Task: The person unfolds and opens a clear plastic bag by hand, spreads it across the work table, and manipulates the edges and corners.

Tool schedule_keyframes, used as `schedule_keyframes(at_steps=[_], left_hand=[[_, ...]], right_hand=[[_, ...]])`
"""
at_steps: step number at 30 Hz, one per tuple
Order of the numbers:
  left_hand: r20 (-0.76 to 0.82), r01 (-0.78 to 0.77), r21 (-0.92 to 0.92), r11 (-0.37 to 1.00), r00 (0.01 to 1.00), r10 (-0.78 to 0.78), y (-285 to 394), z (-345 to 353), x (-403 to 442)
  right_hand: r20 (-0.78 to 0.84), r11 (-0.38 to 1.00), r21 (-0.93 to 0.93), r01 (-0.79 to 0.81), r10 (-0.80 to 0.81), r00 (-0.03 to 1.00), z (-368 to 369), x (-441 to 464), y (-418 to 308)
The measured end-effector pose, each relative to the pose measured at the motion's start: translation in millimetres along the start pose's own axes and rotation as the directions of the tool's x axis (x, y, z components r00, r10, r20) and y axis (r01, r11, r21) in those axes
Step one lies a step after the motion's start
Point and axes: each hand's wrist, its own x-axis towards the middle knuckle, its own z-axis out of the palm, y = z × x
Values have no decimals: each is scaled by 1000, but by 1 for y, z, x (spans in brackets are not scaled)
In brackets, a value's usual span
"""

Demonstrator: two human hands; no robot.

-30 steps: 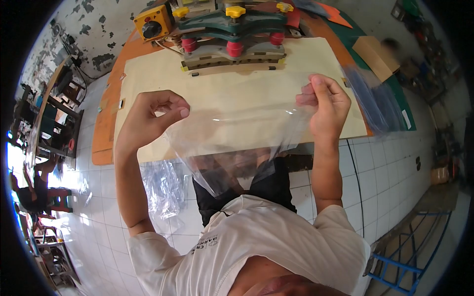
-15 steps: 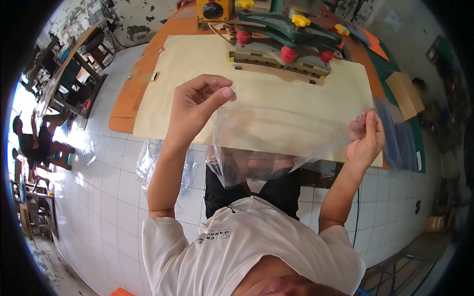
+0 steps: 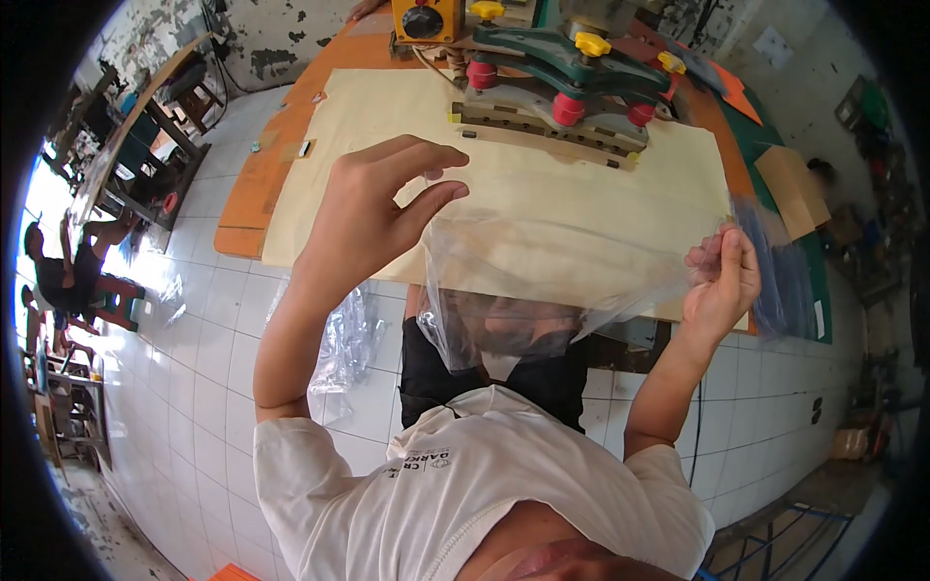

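Observation:
A clear plastic sheet (image 3: 523, 254) stretches over the front edge of the table and hangs down in front of my lap. My right hand (image 3: 719, 281) pinches its right-hand corner between thumb and fingers. Just above the sheet's left end, my left hand (image 3: 387, 198) is held with thumb and fingers apart, nothing gripped between them. Beneath the sheet lies a large cream-coloured board (image 3: 387, 116) on the orange table.
A green press-like machine (image 3: 552, 58) with red and yellow knobs stands at the back, beside a yellow box (image 3: 423, 21). Stacked clear plastic (image 3: 783, 276) lies at the right. More plastic (image 3: 339, 344) hangs at the left. A person (image 3: 73, 271) sits far left.
My left hand has turned and its thumb and fingers have spread wider apart. My right hand keeps its pinch on the plastic and has shifted slightly downward.

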Motion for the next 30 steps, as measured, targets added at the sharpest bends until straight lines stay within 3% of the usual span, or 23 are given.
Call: schedule_keyframes(at_steps=[5, 8, 10, 16, 23, 30], left_hand=[[11, -7, 41, 999, 1000, 6, 1, 0, -3], [-6, -95, 124, 988, 995, 97, -8, 6, -7], [-20, -243, 333, 911, 964, 265, -14, 10, -8], [-58, -305, 421, 854, 931, 361, -12, 15, -10], [-105, -326, 258, 910, 927, 361, -19, 18, -7], [-74, -70, -77, 995, 995, 65, -5, 10, -9]], right_hand=[[35, 999, 26, 31, -32, 999, -1, -1, 0], [19, 1000, -4, 23, -23, 1000, -1, 0, -2], [12, 1000, 13, 10, -10, 1000, -2, 0, -1], [27, 1000, 24, 6, -7, 1000, -6, 2, 0], [27, 999, 38, -2, 1, 1000, -6, 2, 0], [30, 1000, 12, -23, 23, 999, -6, 2, 2]])
